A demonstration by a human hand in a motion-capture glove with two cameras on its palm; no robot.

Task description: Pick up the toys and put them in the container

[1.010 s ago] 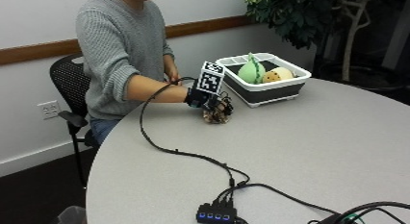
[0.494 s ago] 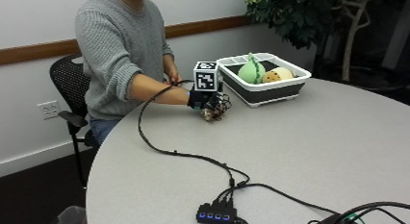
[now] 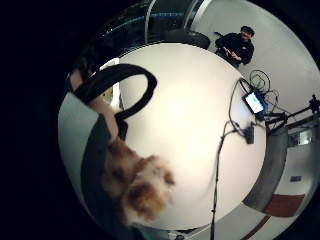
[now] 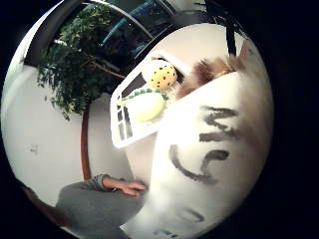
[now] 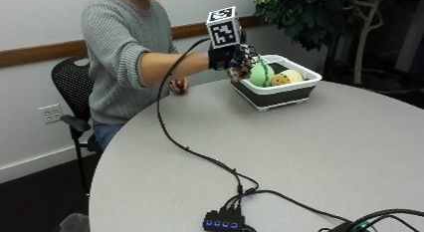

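Gripping a furry brown toy [image 5: 238, 71] in curled fingers, the gloved right hand [image 5: 226, 57] hangs beside the rectangular (white-rimmed) container [image 5: 277, 93].

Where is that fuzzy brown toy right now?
In the outside view, the brown furry toy is held in the gloved right hand, lifted above the table beside the white container.

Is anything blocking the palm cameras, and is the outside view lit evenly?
Little finger side palm view: a black strap and the brown toy cover part. Thumb side palm view: a close pale surface hides much; the container shows. Outside view: even light, no glare on the table.
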